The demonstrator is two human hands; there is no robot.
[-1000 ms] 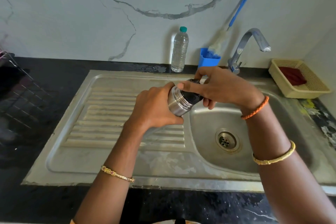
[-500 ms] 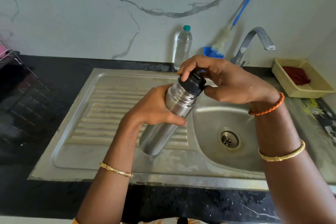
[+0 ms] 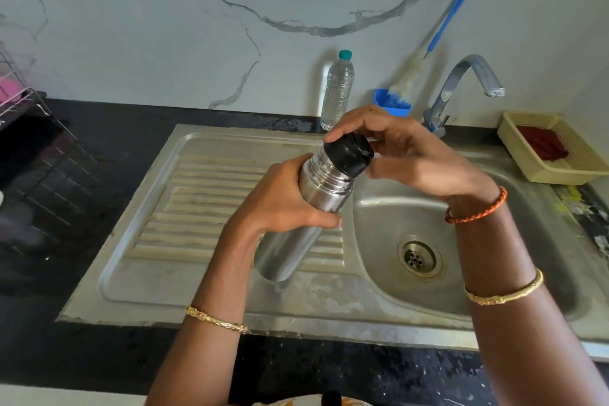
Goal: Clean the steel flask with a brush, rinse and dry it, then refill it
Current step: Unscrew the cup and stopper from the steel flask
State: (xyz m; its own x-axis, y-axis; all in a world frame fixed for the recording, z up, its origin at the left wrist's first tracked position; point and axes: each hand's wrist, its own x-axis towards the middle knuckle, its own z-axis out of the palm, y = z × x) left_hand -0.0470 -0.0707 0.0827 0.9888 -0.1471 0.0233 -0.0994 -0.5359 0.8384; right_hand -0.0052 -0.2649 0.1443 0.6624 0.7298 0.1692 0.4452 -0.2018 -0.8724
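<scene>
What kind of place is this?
Most likely a home kitchen: a steel sink with ribbed drainboard and tap set in a dark counter, marble-look wall behind, and a wire dish rack at the far left.

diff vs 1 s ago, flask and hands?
The flask was tipped up from near-horizontal to steeply tilted, cap end up. The right hand shifted from gripping over the black cap to fingertips around it. The left hand kept its grip on the body. Brush, water bottle and tap unchanged.
</scene>
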